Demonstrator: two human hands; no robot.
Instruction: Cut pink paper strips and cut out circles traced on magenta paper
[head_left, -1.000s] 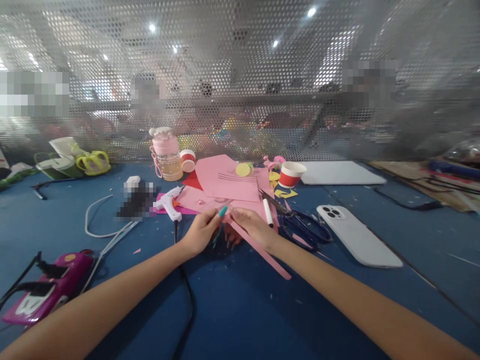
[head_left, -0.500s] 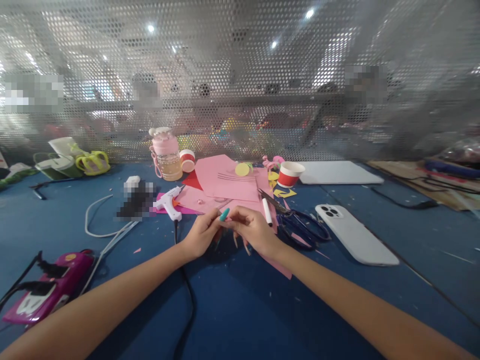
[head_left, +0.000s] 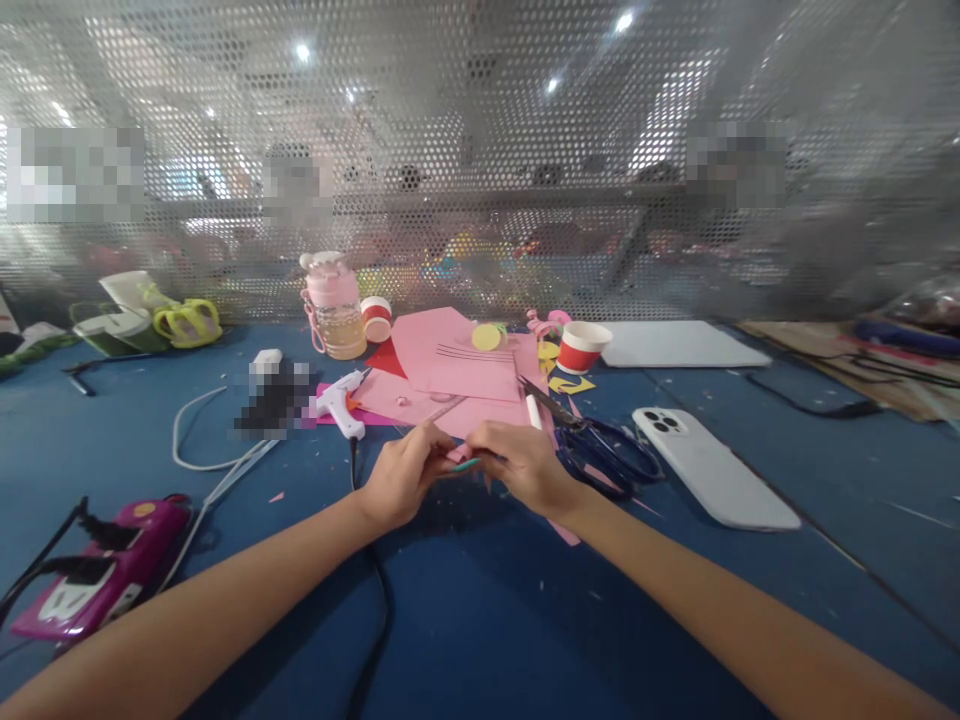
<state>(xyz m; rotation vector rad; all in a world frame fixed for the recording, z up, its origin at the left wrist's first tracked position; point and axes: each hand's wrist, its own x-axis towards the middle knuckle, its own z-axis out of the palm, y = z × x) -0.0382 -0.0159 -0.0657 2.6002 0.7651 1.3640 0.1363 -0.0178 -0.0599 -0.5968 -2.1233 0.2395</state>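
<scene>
My left hand [head_left: 405,472] and my right hand [head_left: 526,465] meet over the front of the blue table, thumbs and fingers pinched together. Between them is a small pink strip of paper [head_left: 459,453], partly covered by the fingertips. A teal fingernail shows just beneath it. Beyond the hands lie pink paper sheets [head_left: 480,378], one with dark lines, topped by a yellow paper disc [head_left: 489,338]. Scissors [head_left: 600,445] with dark blue handles rest right of my right hand, near a white marker [head_left: 533,411]. Left of the sheets lies a white glue gun [head_left: 341,402].
A white phone [head_left: 716,470] lies at right, before a closed white laptop [head_left: 682,345]. Red-and-white paper cups [head_left: 583,348] and a pink-lidded bottle [head_left: 335,308] stand farther back. A purple power strip [head_left: 112,570] and cables occupy the left. Perforated metal [head_left: 480,120] rises behind.
My fingers have rolled over the pink strip, bringing it into clearer view. The teal nail has swung from pointing upward to lying nearly level. Both hands remain together in about the same place.
</scene>
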